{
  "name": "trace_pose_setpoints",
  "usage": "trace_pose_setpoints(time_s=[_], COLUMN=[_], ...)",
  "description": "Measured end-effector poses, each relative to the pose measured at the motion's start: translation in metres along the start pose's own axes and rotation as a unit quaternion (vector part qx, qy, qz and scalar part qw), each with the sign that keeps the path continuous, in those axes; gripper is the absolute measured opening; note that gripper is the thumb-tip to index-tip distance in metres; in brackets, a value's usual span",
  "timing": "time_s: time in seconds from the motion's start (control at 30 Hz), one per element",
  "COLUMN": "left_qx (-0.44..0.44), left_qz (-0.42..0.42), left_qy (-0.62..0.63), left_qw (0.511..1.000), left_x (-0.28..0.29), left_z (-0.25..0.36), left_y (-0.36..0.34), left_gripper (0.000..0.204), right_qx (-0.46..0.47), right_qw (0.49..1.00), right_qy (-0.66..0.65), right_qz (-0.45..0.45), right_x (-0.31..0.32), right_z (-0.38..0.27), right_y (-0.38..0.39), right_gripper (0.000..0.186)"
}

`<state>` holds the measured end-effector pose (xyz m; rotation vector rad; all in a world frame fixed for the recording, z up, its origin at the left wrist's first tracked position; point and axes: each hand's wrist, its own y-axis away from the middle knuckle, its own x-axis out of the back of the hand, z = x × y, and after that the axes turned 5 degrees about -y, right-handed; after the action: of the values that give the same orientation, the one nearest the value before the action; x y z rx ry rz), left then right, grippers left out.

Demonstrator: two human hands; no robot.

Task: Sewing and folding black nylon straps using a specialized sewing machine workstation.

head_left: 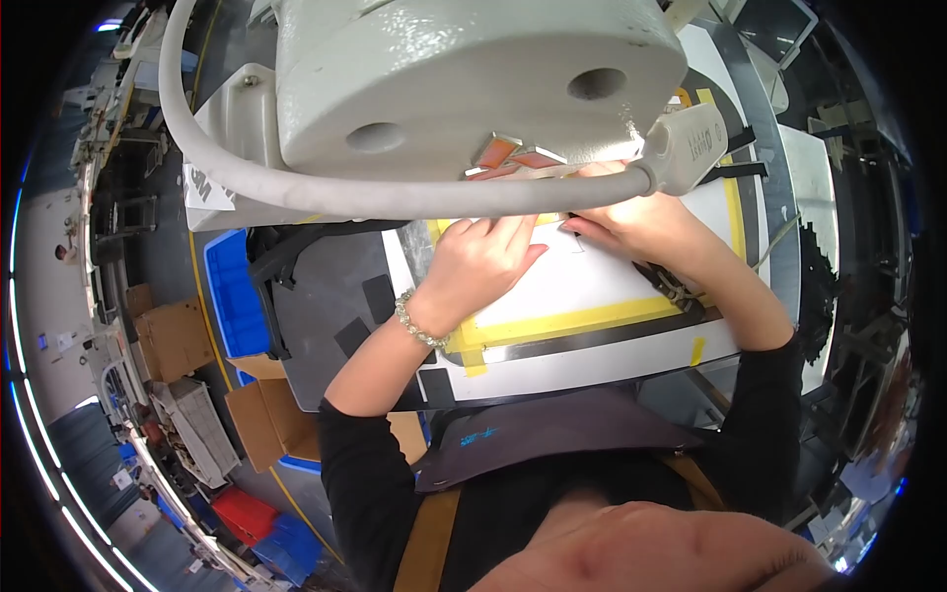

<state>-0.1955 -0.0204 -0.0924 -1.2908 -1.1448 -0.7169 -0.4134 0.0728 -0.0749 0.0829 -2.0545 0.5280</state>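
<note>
My left hand (483, 261), with a beaded bracelet on the wrist, lies over a white work surface (562, 271) edged with yellow tape. Its fingers stretch forward and the thumb stands apart; the fingertips pass beneath a pale lamp tube (414, 199). My right hand (626, 212) is opposite, thumb and fingers drawn inward close to the left fingertips. The tube crosses over it, and whatever it pinches is too hidden to name. Just beyond both hands are small orange-and-silver plates (498, 150) under a large pale machine head (473, 89).
A black-handled tool (676, 288) lies beside my right forearm. The lamp's head (688, 148) hangs above that wrist. Left of the table stand a blue bin (229, 291) and an open cardboard box (266, 424). The table's front edge runs close to my body.
</note>
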Motion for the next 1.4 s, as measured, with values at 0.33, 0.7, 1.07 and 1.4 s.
trace_pose_setpoints(time_s=[0.33,0.7,1.07,1.4], left_qx=[-0.034,-0.101,-0.169,-0.185], left_qz=[0.095,0.099,0.106,0.080], left_qy=[-0.045,-0.050,-0.106,-0.096], left_qw=[0.994,0.989,0.974,0.975], left_x=[0.002,-0.010,-0.007,-0.001], left_z=[-0.011,-0.025,-0.028,-0.029], left_y=[-0.002,-0.013,-0.020,-0.028], left_gripper=[0.034,0.021,0.014,0.013], right_qx=[0.063,0.061,0.111,0.125], right_qw=[0.994,0.995,0.987,0.982], right_qy=[0.002,-0.033,0.040,0.061], right_qz=[0.088,0.075,0.108,0.131], right_x=[-0.023,-0.024,-0.029,-0.028], right_z=[0.003,0.008,-0.001,-0.006], right_y=[-0.001,0.002,0.006,0.004], right_gripper=[0.020,0.026,0.023,0.014])
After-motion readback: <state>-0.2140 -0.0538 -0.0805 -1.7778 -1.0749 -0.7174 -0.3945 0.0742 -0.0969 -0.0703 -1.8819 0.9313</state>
